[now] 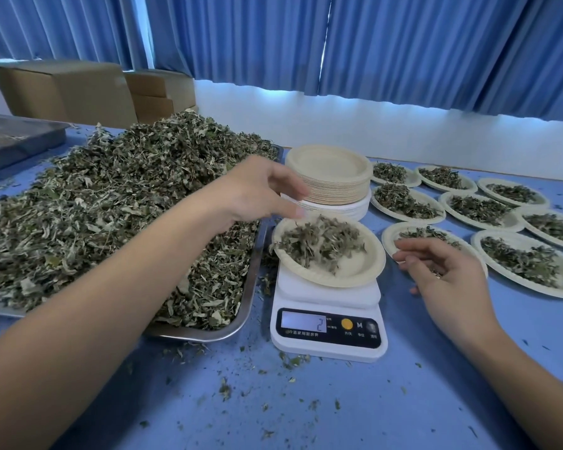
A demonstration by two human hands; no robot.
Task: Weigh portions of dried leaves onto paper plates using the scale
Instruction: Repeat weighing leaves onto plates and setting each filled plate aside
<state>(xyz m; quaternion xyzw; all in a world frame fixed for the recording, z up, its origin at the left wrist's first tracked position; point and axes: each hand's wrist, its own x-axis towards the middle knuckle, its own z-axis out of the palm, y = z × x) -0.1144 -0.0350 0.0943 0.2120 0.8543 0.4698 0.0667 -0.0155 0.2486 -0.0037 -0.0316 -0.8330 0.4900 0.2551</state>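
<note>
Dried green leaves [319, 243] on round beige paper plate [355, 271], just below spread, empty fingers of left hand [257, 190] at 11 o'clock. Right hand [446, 271] at 3 o'clock: loosely curled, contents unclear.

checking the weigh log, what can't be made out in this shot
Head view:
- display: one blurred 2 legible, rest washed out.
- right hand: palm faces down, so whether its grip holds anything is hidden.
- tray: left end cut off by the frame edge.

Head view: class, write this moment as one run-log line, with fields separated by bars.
step: portioning | plate: on scale, holding leaves | left hand: open, over plate's far rim | right hand: open, right of scale
</note>
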